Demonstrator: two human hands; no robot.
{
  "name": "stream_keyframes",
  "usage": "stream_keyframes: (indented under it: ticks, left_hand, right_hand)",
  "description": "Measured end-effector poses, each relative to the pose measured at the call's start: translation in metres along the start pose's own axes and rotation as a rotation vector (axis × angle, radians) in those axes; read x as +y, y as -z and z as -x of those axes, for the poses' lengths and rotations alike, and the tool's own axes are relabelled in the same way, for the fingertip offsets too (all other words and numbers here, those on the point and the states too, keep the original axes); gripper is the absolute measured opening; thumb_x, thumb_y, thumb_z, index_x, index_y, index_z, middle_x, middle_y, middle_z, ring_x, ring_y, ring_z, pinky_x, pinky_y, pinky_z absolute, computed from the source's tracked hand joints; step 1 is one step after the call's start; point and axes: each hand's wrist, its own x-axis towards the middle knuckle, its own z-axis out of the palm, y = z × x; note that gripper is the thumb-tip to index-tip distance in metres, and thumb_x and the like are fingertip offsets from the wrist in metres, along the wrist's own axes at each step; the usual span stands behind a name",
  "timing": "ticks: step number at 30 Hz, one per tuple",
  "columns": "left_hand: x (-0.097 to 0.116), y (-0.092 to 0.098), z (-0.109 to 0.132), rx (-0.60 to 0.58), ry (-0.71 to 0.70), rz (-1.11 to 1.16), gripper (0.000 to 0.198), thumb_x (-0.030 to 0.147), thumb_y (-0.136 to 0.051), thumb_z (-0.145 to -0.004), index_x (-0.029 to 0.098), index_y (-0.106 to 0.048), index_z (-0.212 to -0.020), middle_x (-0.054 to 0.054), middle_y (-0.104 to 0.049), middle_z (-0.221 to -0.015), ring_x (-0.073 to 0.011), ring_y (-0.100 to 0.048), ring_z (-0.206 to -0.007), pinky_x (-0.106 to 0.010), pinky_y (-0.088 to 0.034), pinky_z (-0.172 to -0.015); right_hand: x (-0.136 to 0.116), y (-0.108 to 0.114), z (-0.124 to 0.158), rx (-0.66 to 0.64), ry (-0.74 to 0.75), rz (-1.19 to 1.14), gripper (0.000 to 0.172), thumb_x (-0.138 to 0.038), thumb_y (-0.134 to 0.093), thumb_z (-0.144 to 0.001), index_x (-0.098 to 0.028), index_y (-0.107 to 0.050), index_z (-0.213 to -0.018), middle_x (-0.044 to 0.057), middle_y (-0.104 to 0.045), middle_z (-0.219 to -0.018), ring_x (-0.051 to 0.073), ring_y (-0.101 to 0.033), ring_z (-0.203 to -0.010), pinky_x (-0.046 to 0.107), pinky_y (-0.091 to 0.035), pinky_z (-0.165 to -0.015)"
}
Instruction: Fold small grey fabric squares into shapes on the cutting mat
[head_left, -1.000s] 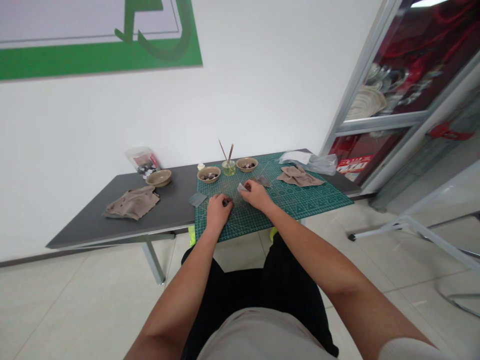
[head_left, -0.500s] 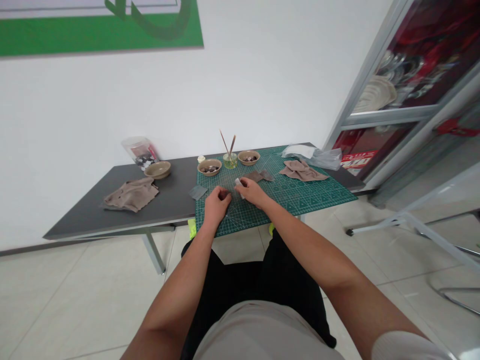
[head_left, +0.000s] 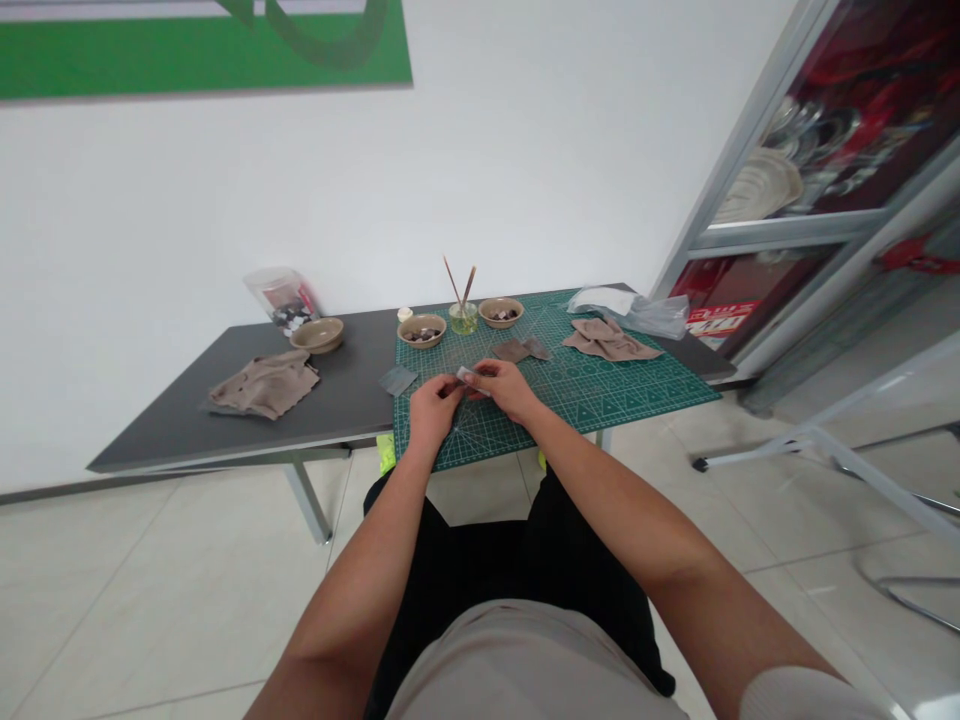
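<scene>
Above the green cutting mat, my two hands meet near its front edge. My right hand is closed in a pinch on a small pale grey folded piece, perhaps sandpaper. Beside it, my left hand has its fingers and thumb pressed together around something small and dark, mostly hidden by the fingers. The pale piece reaches the left fingertips. Left of my left hand lies a flat grey square. Brown and grey squares lie beyond my right hand.
Behind the hands stand two bowls of dark pieces and a glass jar with two brushes. Brown cloths lie at both sides. An extra bowl, a clear tub and a plastic bag sit farther out.
My right hand has moved slightly left, bringing the pale piece against the left hand's fingertips. The hands were apart before. The view has shifted a little.
</scene>
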Motion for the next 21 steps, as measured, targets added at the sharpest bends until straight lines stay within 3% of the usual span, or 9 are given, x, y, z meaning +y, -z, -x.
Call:
stream_keyframes:
  ticks: [10, 21]
  left_hand:
    - [0.0042, 0.0, 0.0054, 0.052, 0.01, -0.004, 0.016, 0.029, -0.061, -0.079, 0.019, -0.066, -0.07, 0.003, -0.061, -0.063, -0.0117, -0.053, -0.061, -0.024, -0.037, -0.061]
    - [0.0007, 0.0007, 0.01, 0.091, 0.05, 0.11, 0.012, 0.03, -0.067, -0.076, 0.02, -0.072, -0.082, 0.001, -0.069, -0.075, -0.0128, -0.059, -0.068, -0.024, -0.044, -0.067]
  right_hand:
    - [0.005, -0.0065, -0.0018, -0.017, -0.021, 0.023, 0.041, -0.049, -0.083, -0.058, -0.018, -0.065, -0.078, 0.002, -0.068, -0.075, 0.015, -0.063, -0.071, 0.03, -0.055, -0.065]
    - [0.0073, -0.0062, -0.0022, 0.069, -0.017, -0.04, 0.048, -0.054, -0.083, -0.053, -0.018, -0.057, -0.071, 0.001, -0.066, -0.069, 0.014, -0.062, -0.061, 0.025, -0.051, -0.055]
